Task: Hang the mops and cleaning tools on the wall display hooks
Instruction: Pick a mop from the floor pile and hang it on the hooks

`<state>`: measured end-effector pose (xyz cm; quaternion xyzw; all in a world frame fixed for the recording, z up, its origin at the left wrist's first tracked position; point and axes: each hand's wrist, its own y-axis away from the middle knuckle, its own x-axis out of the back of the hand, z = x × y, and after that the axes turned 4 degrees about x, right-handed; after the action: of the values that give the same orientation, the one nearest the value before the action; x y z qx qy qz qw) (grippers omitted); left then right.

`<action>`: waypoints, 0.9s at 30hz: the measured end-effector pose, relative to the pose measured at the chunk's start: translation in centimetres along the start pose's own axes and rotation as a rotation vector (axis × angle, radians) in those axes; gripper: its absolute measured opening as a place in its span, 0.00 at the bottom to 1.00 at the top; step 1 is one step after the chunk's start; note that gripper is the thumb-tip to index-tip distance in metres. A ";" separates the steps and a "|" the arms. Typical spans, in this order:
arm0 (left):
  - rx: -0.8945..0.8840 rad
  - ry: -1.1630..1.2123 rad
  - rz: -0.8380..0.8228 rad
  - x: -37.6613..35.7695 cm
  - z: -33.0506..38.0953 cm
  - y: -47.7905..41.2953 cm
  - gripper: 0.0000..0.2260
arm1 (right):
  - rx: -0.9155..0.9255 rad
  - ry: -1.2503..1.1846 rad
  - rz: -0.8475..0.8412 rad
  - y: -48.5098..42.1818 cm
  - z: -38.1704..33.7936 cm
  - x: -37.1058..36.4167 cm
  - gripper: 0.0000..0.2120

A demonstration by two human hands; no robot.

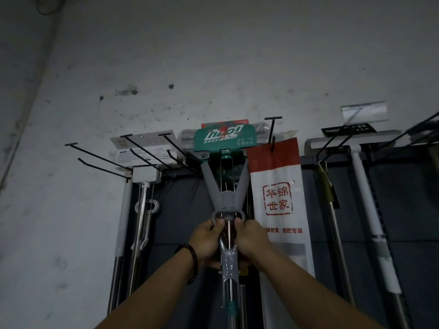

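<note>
A sponge mop [224, 186] with a grey Y-shaped frame and a green labelled head [224, 138] is held upright against the wall display. My left hand [207, 241] and my right hand [251, 238] both grip its steel handle just below the grey squeeze lever. The mop head sits at the height of the black wire hooks [104, 159]. Whether the head rests on a hook I cannot tell.
Long black hooks [147, 150] jut out at the left, over a white-headed mop [142, 179]. A red-and-white bagged mop [278, 198] hangs right of centre. Further right hang a brass-handled tool [329, 188] and a white flat mop [363, 193].
</note>
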<state>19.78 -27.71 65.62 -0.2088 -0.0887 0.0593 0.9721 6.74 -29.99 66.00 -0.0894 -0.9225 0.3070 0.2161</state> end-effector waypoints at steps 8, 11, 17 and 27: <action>0.063 0.003 -0.023 -0.3 -1.0 -1.3 0.19 | -0.047 0.060 0.057 0.0 0.5 -1.0 0.21; 0.036 -0.026 0.001 -0.4 -1.3 -1.5 0.22 | -0.066 0.064 0.025 0.5 0.6 -1.5 0.19; 0.050 -0.061 -0.060 0.2 -2.6 -0.5 0.13 | -0.029 0.065 0.048 4.0 0.2 -2.7 0.24; 0.245 -0.071 -0.151 3.6 -9.9 10.6 0.10 | 0.051 0.073 -0.144 17.0 3.1 -5.0 0.14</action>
<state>24.44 -21.45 52.83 -0.0788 -0.1305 0.0035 0.9883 10.30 -19.59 51.81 -0.0286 -0.9099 0.3107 0.2734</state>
